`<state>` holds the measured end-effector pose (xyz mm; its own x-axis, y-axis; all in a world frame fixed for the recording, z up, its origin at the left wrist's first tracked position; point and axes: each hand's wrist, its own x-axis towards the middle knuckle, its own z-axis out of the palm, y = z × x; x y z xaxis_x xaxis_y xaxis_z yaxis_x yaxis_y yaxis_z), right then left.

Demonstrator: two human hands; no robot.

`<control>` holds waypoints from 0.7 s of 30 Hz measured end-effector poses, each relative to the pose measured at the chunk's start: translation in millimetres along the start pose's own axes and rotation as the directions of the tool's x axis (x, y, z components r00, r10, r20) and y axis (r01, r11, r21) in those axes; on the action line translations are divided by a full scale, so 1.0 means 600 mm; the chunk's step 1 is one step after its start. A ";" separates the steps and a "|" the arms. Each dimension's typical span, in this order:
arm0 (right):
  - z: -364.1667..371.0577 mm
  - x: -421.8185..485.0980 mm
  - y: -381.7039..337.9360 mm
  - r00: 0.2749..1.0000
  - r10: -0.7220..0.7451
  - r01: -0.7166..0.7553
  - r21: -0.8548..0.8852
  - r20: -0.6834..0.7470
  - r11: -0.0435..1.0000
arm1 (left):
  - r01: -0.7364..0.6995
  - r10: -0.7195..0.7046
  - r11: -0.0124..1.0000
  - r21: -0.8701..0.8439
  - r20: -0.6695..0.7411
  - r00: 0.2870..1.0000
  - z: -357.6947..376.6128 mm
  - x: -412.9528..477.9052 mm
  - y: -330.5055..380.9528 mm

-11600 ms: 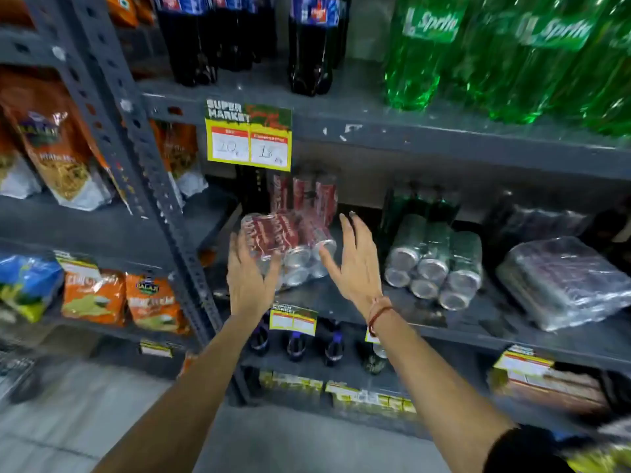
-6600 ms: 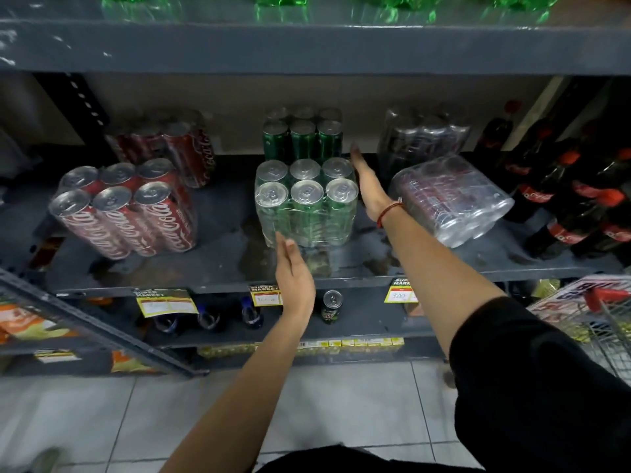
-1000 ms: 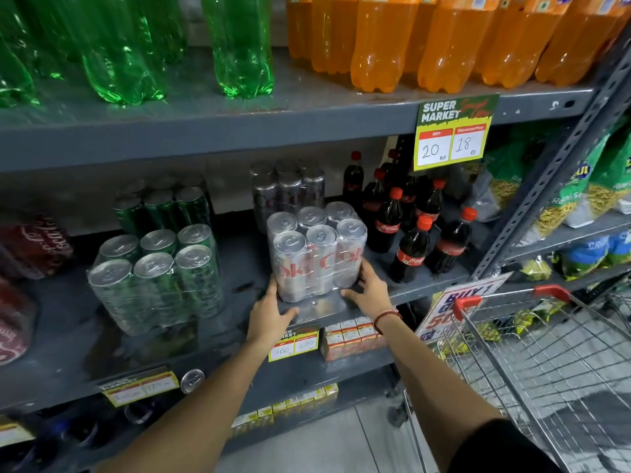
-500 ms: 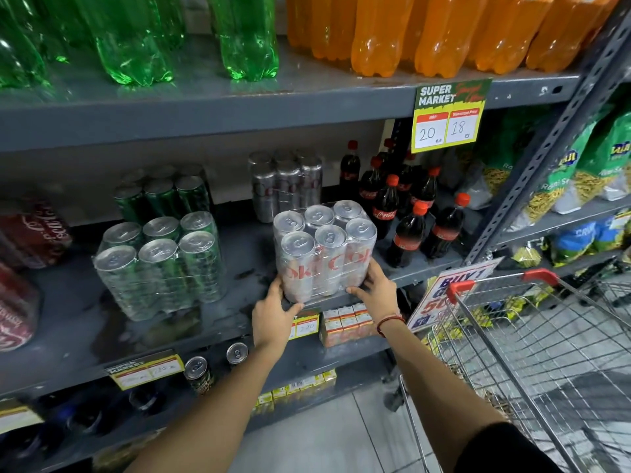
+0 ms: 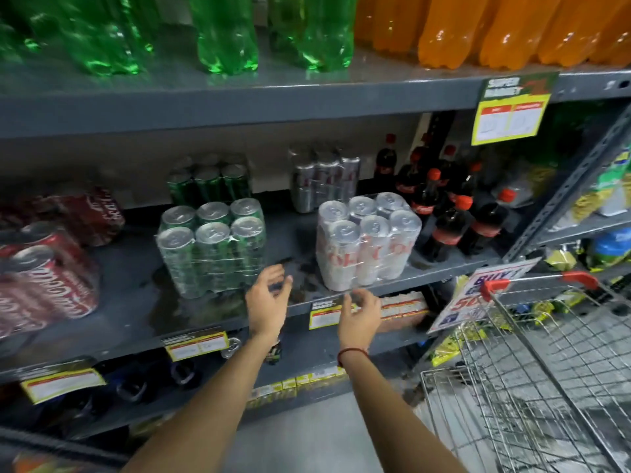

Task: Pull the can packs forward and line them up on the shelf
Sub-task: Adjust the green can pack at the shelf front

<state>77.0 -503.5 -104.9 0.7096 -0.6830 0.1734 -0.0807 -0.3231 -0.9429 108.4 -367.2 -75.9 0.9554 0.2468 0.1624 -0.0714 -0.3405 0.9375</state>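
Silver can pack (image 5: pixel 367 242) set at front edge of shelf (image 5: pixel 218 312), beside green can pack (image 5: pixel 211 247). Left hand (image 5: pixel 268 307) and right hand (image 5: pixel 362 310) open, empty, just clear of pack. Next (judged): check alignment, draw rear packs forward.

Head view, angled down — shelf (image 5: pixel 211 322) close

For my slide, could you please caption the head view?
Both hands, left and right, open just off the silver can pack at the shelf edge.
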 end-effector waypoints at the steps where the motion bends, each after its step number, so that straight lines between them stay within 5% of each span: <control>1: 0.020 -0.025 -0.015 1.000 -0.010 0.009 0.022 0.026 1.000 | 0.001 -0.001 1.000 -0.006 -0.076 0.997 -0.026 -0.002 -0.009; 5: 0.089 -0.075 -0.074 0.968 -0.101 0.075 0.121 0.230 0.990 | 0.076 -0.061 0.997 0.026 -0.363 0.930 -0.131 -0.005 -0.053; 8: 0.142 -0.053 -0.099 0.840 -0.016 0.006 0.022 0.543 1.000 | 0.146 -0.117 0.989 0.035 -0.439 0.891 -0.195 0.021 -0.095; 13: 0.183 -0.009 -0.121 0.622 0.114 0.122 -0.239 0.775 0.963 | 0.258 -0.259 0.957 0.134 -0.011 0.966 -0.253 0.085 -0.135; 16: 0.182 -0.006 -0.131 0.614 0.089 0.179 -0.248 0.785 0.952 | 0.226 -0.266 0.949 0.220 0.172 0.949 -0.258 0.099 -0.132; 21: 0.173 -0.024 -0.128 0.669 0.048 0.187 -0.230 0.742 0.955 | 0.167 -0.212 0.946 0.277 0.142 0.967 -0.259 0.081 -0.122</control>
<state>145.6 -401.0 -64.6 0.9900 0.0140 -0.1406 -0.1056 -0.5869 -0.8027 115.5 -189.5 -88.6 0.9796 0.1823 -0.0850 0.1711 -0.5324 0.8290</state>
